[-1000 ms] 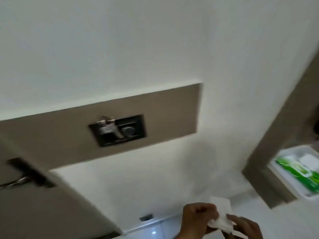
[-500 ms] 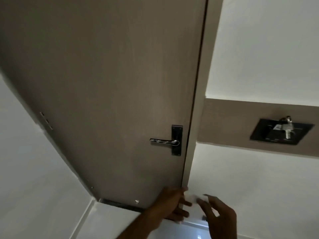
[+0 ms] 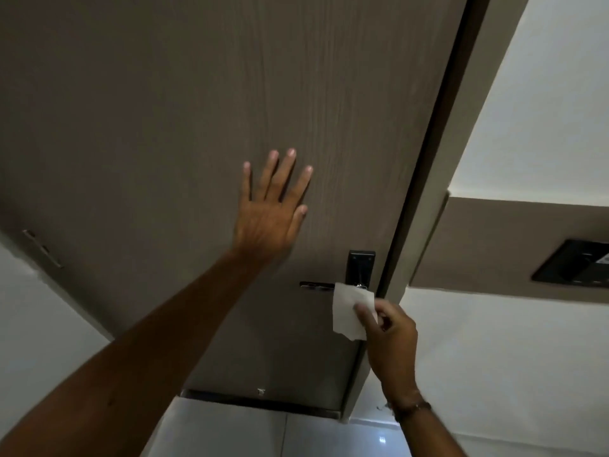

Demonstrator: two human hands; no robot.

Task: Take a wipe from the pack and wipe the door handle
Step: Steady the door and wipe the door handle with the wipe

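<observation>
A brown wooden door (image 3: 184, 103) fills the view. Its metal lever handle (image 3: 316, 285) juts left from a dark backplate (image 3: 361, 262) near the door's right edge. My right hand (image 3: 390, 338) pinches a white wipe (image 3: 347, 308) just below and right of the lever; the wipe's top edge covers the handle's inner end. My left hand (image 3: 272, 212) lies flat on the door above and left of the handle, fingers spread, holding nothing. The wipe pack is out of view.
The door frame (image 3: 425, 199) runs down beside the handle. A brown wall band (image 3: 501, 245) to the right carries a black panel (image 3: 575, 262). White wall lies on both sides, and a glossy tiled floor (image 3: 296, 437) shows below the door.
The view has swung from the wall to the door and moved closer. My left hand rose from the wipe to press on the door. My right hand lifted the wipe up to the handle.
</observation>
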